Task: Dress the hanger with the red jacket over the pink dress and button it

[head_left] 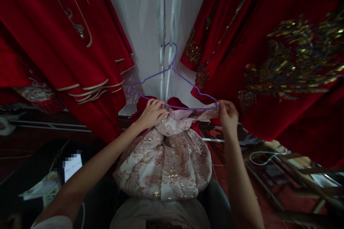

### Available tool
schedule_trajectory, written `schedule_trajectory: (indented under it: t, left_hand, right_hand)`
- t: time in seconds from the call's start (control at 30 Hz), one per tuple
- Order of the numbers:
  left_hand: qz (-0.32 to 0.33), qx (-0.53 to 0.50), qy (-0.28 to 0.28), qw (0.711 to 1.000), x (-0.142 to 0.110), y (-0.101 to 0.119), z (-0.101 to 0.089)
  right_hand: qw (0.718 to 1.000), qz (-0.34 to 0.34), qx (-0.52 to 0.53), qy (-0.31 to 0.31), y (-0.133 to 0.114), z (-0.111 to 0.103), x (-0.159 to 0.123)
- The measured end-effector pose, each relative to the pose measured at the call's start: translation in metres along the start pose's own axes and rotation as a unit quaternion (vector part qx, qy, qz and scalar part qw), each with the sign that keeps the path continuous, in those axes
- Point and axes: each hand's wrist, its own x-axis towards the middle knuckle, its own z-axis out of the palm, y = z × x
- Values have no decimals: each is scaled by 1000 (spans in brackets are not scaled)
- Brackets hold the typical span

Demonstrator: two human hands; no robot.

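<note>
The hanging purple wire hanger [188, 108] lies crosswise in front of the person, its long lower bar running from left to right and dipping slightly toward the right, with the hook pointing away toward two pale upright rods [162, 14]. The right hand [229, 112] is the nearer to a corner of it: its thumb and fingers are closed on the upper edge of a pale pink and gold brocade garment [174, 164], just beside the hanger's right corner. The left hand [153, 113] sits farther inward along the bar, fingers bent over the same cloth edge — whether they pinch it or only press on it cannot be told. The hanger's left corner stands free, beyond the left fingers and farther from the body. Between the hands the cloth edge runs roughly along the bar, mostly on the person's side of it, while the gathered bulk of the garment bunches below — close to the body, between the forearms. Red draped cloth [53, 43] hangs to the left of the rods.
</note>
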Motion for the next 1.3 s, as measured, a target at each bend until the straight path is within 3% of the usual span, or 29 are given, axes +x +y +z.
schedule_trajectory:
  t: [0.27, 0.47, 0.67, 0.83, 1.03, 1.1, 1.17, 1.3]
  left_hand:
    - [-11, 0, 4, 1000, -2, 0, -4]
    - [-2, -11, -2, 1000, -1, 0, -3]
    - [-27, -51, 15, 998, 5, 6, 10]
    - [-56, -77, 33, 995, 10, 10, 22]
    - [-66, -115, 62, 989, 10, 8, 10]
    - [-87, -124, 91, 984, 9, -1, 3]
    - [-147, -108, 155, 971, 6, -16, -3]
    - [-305, -42, 308, 900, -7, -66, -11]
  right_hand:
    - [996, -33, -55, 64, 11, -7, 7]
    - [993, -85, -74, 36, -6, 0, 6]
    - [965, -181, -184, -37, -38, 38, 22]
    - [946, -213, -228, -86, -48, 79, 24]
    - [939, -213, -252, -93, -43, 85, 23]
    - [941, -212, -249, -89, -44, 82, 25]
    - [942, -213, -243, -87, -45, 80, 27]
    - [945, -215, -231, -91, -47, 77, 31]
